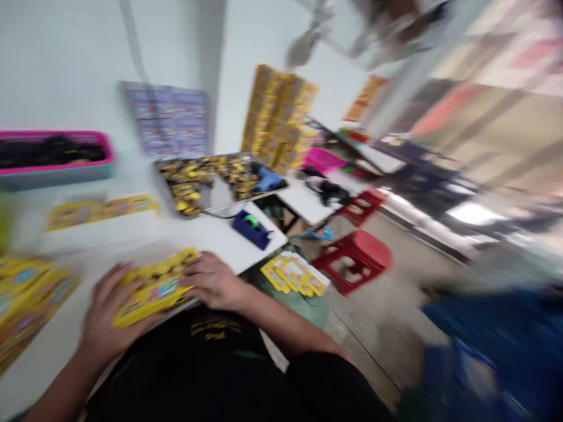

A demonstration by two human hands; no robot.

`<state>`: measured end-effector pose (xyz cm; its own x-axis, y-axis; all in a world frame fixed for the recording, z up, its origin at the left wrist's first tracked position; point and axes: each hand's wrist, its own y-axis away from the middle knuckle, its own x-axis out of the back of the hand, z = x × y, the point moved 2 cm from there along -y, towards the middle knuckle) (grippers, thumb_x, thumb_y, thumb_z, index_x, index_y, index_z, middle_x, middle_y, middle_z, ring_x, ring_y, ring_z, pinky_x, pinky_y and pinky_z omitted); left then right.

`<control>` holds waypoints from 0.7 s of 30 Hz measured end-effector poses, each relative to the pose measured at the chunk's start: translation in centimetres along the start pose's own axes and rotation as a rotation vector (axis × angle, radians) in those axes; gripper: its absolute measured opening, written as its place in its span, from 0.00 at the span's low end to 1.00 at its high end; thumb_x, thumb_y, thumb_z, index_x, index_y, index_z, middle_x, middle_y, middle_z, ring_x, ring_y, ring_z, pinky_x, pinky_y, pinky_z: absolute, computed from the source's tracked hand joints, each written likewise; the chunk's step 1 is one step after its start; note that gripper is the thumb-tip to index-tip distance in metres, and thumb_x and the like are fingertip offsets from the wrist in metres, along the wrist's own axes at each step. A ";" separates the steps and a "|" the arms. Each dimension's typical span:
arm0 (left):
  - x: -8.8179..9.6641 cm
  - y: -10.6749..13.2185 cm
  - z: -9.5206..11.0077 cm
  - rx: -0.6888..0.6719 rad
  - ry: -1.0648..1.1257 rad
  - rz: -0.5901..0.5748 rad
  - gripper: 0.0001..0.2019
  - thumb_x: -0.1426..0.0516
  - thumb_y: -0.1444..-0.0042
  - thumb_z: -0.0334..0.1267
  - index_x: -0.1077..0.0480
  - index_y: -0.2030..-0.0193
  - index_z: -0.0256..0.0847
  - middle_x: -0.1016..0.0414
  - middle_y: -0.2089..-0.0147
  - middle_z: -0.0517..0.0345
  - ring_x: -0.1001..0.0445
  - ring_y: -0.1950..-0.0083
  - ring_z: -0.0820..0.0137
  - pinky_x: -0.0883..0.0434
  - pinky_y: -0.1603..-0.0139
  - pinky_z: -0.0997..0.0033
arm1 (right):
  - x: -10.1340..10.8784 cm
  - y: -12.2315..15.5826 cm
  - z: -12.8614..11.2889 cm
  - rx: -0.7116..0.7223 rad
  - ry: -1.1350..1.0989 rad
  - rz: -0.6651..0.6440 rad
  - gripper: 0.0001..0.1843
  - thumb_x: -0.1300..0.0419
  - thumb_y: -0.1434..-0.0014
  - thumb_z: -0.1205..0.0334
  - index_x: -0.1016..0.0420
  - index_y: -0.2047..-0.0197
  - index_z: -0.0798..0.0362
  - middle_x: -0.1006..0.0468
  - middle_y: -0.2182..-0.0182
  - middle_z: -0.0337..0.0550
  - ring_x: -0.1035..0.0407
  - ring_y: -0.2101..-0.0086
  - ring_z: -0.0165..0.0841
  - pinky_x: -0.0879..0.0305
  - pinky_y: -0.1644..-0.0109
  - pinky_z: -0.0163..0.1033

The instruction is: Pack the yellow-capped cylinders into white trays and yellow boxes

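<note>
Head camera looks down at my two hands on the near edge of the white table [132, 234]. My left hand [112, 310] and my right hand [215, 281] hold one yellow printed package [156, 290] between them, from both sides, with the fingers spread on it. On this table, a pile of yellow packages [26, 305] lies just beside my left hand. Farther along it sit a metal tray [211, 199] with yellow pieces and a dark blue tape dispenser [250, 230] in front of the tray. Past the table's end, a red plastic stool [356, 258] stands on the floor.
</note>
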<state>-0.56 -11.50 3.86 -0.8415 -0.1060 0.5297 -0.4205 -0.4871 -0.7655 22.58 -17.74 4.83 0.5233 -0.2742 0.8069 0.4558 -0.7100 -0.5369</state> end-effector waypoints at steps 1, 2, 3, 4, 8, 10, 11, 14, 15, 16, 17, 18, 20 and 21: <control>0.1 0.4 -0.3 -0.005 -0.031 -0.038 0.30 0.29 0.54 0.52 0.27 0.44 0.52 0.28 0.40 0.50 0.30 0.36 0.46 0.27 0.38 0.38 | 0.4 -0.1 -0.2 -0.012 -0.027 0.042 0.12 0.38 0.32 0.56 0.20 0.51 0.53 0.17 0.54 0.49 0.25 0.48 0.36 0.39 0.34 0.49; 0.1 0.5 -0.9 0.020 -0.036 -0.057 0.33 0.28 0.57 0.53 0.27 0.44 0.48 0.30 0.39 0.46 0.30 0.37 0.46 0.27 0.39 0.40 | 0.7 -0.3 -0.3 -0.016 -0.045 0.055 0.12 0.38 0.33 0.57 0.21 0.49 0.53 0.17 0.53 0.50 0.26 0.48 0.38 0.39 0.35 0.53; 0.0 0.6 -1.6 0.045 -0.033 -0.074 0.36 0.27 0.58 0.55 0.28 0.43 0.45 0.31 0.38 0.42 0.30 0.36 0.46 0.27 0.38 0.41 | 0.8 -0.8 -0.2 -0.020 -0.049 0.063 0.13 0.39 0.33 0.58 0.23 0.48 0.53 0.18 0.53 0.51 0.26 0.48 0.40 0.39 0.35 0.56; -0.2 0.5 -2.2 0.058 -0.023 -0.087 0.38 0.27 0.58 0.57 0.29 0.43 0.44 0.32 0.37 0.40 0.32 0.35 0.45 0.28 0.37 0.40 | 0.8 -1.3 -0.2 -0.013 -0.041 0.046 0.13 0.40 0.32 0.59 0.24 0.47 0.53 0.19 0.51 0.53 0.28 0.47 0.42 0.38 0.36 0.58; -0.7 0.2 -3.5 0.061 0.048 -0.110 0.47 0.29 0.62 0.64 0.33 0.38 0.43 0.38 0.34 0.36 0.37 0.32 0.43 0.33 0.33 0.36 | 0.6 -3.9 -1.3 0.022 0.020 -0.082 0.13 0.38 0.34 0.59 0.26 0.49 0.56 0.22 0.49 0.59 0.30 0.47 0.48 0.33 0.42 0.58; -0.9 0.2 -3.5 0.071 0.091 -0.149 0.50 0.29 0.61 0.64 0.36 0.35 0.42 0.42 0.32 0.34 0.37 0.31 0.43 0.34 0.33 0.36 | 0.5 -5.0 -1.7 0.005 0.053 -0.154 0.13 0.35 0.37 0.59 0.26 0.51 0.57 0.23 0.49 0.60 0.30 0.48 0.50 0.32 0.44 0.58; -0.9 0.3 -3.5 0.073 0.113 -0.168 0.51 0.29 0.61 0.64 0.37 0.33 0.42 0.43 0.31 0.33 0.38 0.31 0.42 0.34 0.33 0.36 | 0.5 -5.6 -1.8 -0.002 0.071 -0.188 0.14 0.34 0.38 0.60 0.27 0.52 0.56 0.24 0.48 0.60 0.31 0.48 0.50 0.31 0.44 0.58; -1.0 0.5 -3.9 0.073 0.150 -0.179 0.52 0.29 0.60 0.63 0.40 0.32 0.41 0.43 0.31 0.33 0.38 0.31 0.43 0.34 0.33 0.36 | 0.0 -7.1 -1.8 0.044 0.113 -0.265 0.13 0.34 0.38 0.60 0.28 0.53 0.56 0.25 0.48 0.61 0.31 0.49 0.50 0.31 0.46 0.59; -1.0 0.6 -4.1 0.077 0.156 -0.166 0.52 0.29 0.60 0.62 0.40 0.32 0.41 0.42 0.32 0.33 0.38 0.31 0.43 0.34 0.33 0.36 | -0.2 -7.4 -1.8 0.089 0.114 -0.281 0.12 0.36 0.37 0.61 0.28 0.53 0.56 0.24 0.49 0.61 0.31 0.49 0.50 0.31 0.46 0.58; -1.0 0.6 -4.3 0.084 0.160 -0.151 0.52 0.29 0.59 0.62 0.41 0.31 0.40 0.42 0.32 0.33 0.38 0.31 0.43 0.34 0.33 0.36 | -0.5 -7.7 -1.9 0.145 0.112 -0.291 0.10 0.37 0.36 0.61 0.28 0.54 0.56 0.24 0.51 0.60 0.31 0.49 0.49 0.31 0.47 0.57; -1.0 0.7 -4.5 0.093 0.164 -0.136 0.52 0.29 0.59 0.62 0.41 0.31 0.40 0.42 0.33 0.33 0.38 0.31 0.43 0.34 0.33 0.36 | -0.7 -7.9 -2.0 0.204 0.110 -0.291 0.08 0.40 0.34 0.62 0.28 0.54 0.57 0.23 0.53 0.60 0.31 0.50 0.48 0.31 0.48 0.56; -1.1 0.7 -4.7 0.104 0.167 -0.123 0.52 0.29 0.59 0.62 0.42 0.31 0.40 0.43 0.33 0.33 0.39 0.30 0.43 0.34 0.33 0.36 | -0.9 -8.0 -2.1 0.257 0.108 -0.284 0.07 0.42 0.32 0.62 0.28 0.55 0.57 0.23 0.55 0.59 0.31 0.51 0.47 0.30 0.49 0.54; -1.2 0.9 -5.0 0.126 0.177 -0.111 0.54 0.28 0.60 0.62 0.43 0.30 0.40 0.43 0.32 0.32 0.41 0.29 0.42 0.35 0.33 0.35 | -1.2 -8.0 -2.2 0.329 0.105 -0.257 0.08 0.46 0.30 0.63 0.27 0.57 0.58 0.22 0.59 0.57 0.30 0.53 0.45 0.30 0.51 0.50; -1.3 0.9 -5.1 0.134 0.187 -0.112 0.54 0.28 0.60 0.62 0.43 0.30 0.40 0.42 0.33 0.33 0.41 0.29 0.42 0.35 0.33 0.35 | -1.2 -7.9 -2.2 0.344 0.105 -0.240 0.09 0.47 0.29 0.64 0.27 0.57 0.58 0.22 0.60 0.56 0.30 0.54 0.44 0.30 0.52 0.49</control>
<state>-1.58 -7.38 0.59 -0.8457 0.1108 0.5220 -0.4761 -0.5985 -0.6443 16.74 -13.23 8.66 0.3053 -0.2052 0.9299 0.7783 -0.5089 -0.3679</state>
